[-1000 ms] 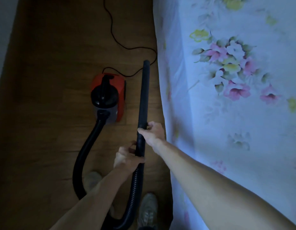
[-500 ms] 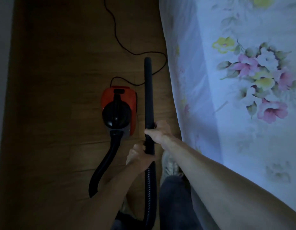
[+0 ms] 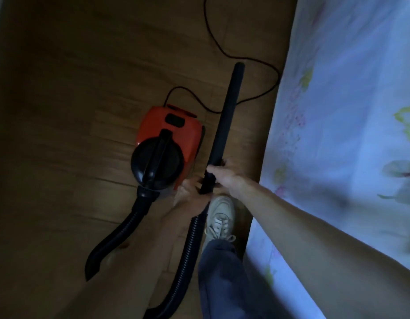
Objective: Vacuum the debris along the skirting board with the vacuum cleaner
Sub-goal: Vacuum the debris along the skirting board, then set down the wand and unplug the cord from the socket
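Observation:
A red and black canister vacuum cleaner [image 3: 169,139] sits on the dark wooden floor. Its ribbed black hose [image 3: 187,247] loops back towards me and joins a long black wand [image 3: 224,120] that points away, its open tip near the bed's edge. My right hand [image 3: 224,173] grips the wand's lower end. Just below it, my left hand [image 3: 190,196] holds the wand where the hose joins. No skirting board or debris can be made out in the dim light.
A bed draped in a pale floral sheet [image 3: 351,134] fills the right side. The vacuum's black power cord [image 3: 259,65] snakes across the floor beyond the wand. My foot in a light sneaker [image 3: 220,217] stands beside the bed.
I have stepped forward: the vacuum and wand now look closer and larger, my right foot and trouser leg have come into view, and the bed has shifted right. Both hands keep their grip.

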Available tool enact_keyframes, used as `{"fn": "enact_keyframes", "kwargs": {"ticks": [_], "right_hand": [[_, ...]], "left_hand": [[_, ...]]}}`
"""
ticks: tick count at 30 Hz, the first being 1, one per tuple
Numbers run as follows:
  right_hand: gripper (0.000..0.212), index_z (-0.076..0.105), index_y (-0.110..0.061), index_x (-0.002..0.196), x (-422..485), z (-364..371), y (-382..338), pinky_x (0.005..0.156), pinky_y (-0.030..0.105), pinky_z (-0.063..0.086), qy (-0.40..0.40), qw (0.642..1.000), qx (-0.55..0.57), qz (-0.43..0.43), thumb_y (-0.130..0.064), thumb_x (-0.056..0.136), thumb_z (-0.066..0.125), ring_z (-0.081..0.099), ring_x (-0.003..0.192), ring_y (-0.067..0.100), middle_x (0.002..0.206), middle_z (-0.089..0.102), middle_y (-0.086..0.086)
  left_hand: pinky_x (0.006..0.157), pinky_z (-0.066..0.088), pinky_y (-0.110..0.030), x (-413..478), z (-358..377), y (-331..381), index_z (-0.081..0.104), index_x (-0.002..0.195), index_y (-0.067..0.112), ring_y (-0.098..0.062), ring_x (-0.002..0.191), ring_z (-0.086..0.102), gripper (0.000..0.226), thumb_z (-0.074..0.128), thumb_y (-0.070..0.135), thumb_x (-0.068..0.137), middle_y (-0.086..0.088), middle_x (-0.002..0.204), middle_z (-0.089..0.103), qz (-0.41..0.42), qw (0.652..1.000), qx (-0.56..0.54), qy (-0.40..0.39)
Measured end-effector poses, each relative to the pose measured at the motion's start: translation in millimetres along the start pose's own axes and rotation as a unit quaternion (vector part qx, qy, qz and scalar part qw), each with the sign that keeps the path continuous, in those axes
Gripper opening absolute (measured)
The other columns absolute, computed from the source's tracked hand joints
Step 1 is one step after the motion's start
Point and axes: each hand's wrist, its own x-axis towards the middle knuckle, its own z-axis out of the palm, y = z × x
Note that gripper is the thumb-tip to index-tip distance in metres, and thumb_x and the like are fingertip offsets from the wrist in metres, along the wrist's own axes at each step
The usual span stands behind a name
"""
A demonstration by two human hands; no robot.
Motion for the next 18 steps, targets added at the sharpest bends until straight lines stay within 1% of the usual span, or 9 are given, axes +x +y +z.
{"fn": "enact_keyframes", "kwargs": {"ticks": [3,4,5,6,7,8,10,14,18], "right_hand": [[0.059,0.042,-0.005,0.138,27,2,-13,0.105,0.042,0.046,-0.022,0.999,-0.036,0.004,-0.023,0.088,0.068,0.053,0.125,0.032,0.14,0.051,0.015],[0.055,0.045,-0.007,0.134,34,2,-20,0.102,0.039,0.048,0.017,0.996,-0.089,-0.024,-0.019,0.086,0.069,0.054,0.122,0.031,0.134,0.053,0.013],[0.053,0.047,-0.01,0.128,38,2,-28,0.095,0.038,0.051,0.087,0.98,-0.161,-0.073,-0.016,0.081,0.072,0.056,0.117,0.03,0.128,0.054,0.011],[0.056,0.047,-0.011,0.125,40,2,-36,0.089,0.036,0.052,0.159,0.952,-0.219,-0.146,-0.012,0.076,0.074,0.056,0.113,0.028,0.125,0.053,0.01],[0.058,0.047,-0.011,0.124,39,4,-44,0.086,0.035,0.05,0.194,0.919,-0.254,-0.23,-0.009,0.073,0.076,0.054,0.112,0.027,0.124,0.052,0.009],[0.061,0.047,-0.011,0.126,39,7,-52,0.089,0.034,0.048,0.192,0.89,-0.282,-0.303,-0.008,0.073,0.077,0.051,0.114,0.027,0.126,0.051,0.009],[0.067,0.044,-0.011,0.134,39,17,-66,0.099,0.037,0.045,0.133,0.847,-0.35,-0.376,-0.01,0.076,0.077,0.046,0.122,0.028,0.133,0.048,0.009],[0.078,0.031,-0.008,0.147,46,38,-86,0.108,0.039,0.04,0.034,0.802,-0.442,-0.4,-0.015,0.082,0.073,0.034,0.135,0.029,0.147,0.034,0.009],[0.08,0.026,-0.006,0.151,50,43,-90,0.11,0.037,0.039,0.022,0.776,-0.483,-0.405,-0.014,0.085,0.071,0.031,0.138,0.028,0.152,0.026,0.009]], "left_hand": [[0.082,0.058,-0.041,23,2,2,0.061,0.116,0.025,-0.025,0.095,0.067,0.049,0.078,0.032,0.071,-0.006,0.108,0.067,-0.036,0.999,0.004,-0.007],[0.085,0.057,-0.041,30,2,3,0.059,0.122,0.025,-0.026,0.099,0.066,0.054,0.077,0.033,0.071,-0.006,0.111,0.066,-0.044,0.999,0.011,-0.008],[0.086,0.057,-0.041,35,2,3,0.059,0.123,0.026,-0.026,0.1,0.065,0.055,0.076,0.034,0.072,-0.005,0.113,0.066,-0.046,0.999,0.017,-0.007],[0.086,0.056,-0.041,40,1,2,0.06,0.122,0.026,-0.025,0.101,0.065,0.052,0.076,0.033,0.073,-0.004,0.113,0.067,-0.044,0.999,0.022,-0.001],[0.087,0.056,-0.04,43,1,2,0.061,0.12,0.026,-0.024,0.102,0.065,0.05,0.076,0.033,0.073,-0.003,0.113,0.067,-0.042,0.999,0.027,0.006],[0.088,0.055,-0.04,45,1,2,0.062,0.12,0.026,-0.023,0.103,0.064,0.05,0.077,0.032,0.073,-0.001,0.114,0.067,-0.041,0.999,0.029,0.013],[0.088,0.055,-0.04,50,0,3,0.062,0.118,0.026,-0.022,0.102,0.064,0.047,0.077,0.03,0.073,-0.001,0.113,0.067,-0.046,0.998,0.027,0.026],[0.081,0.058,-0.041,55,-1,7,0.065,0.103,0.025,-0.023,0.092,0.067,0.029,0.076,0.027,0.076,-0.003,0.099,0.07,-0.049,0.998,0.024,0.036],[0.078,0.058,-0.042,58,0,9,0.065,0.104,0.024,-0.025,0.089,0.067,0.03,0.075,0.025,0.075,-0.006,0.097,0.07,-0.049,0.998,0.019,0.034]]}}
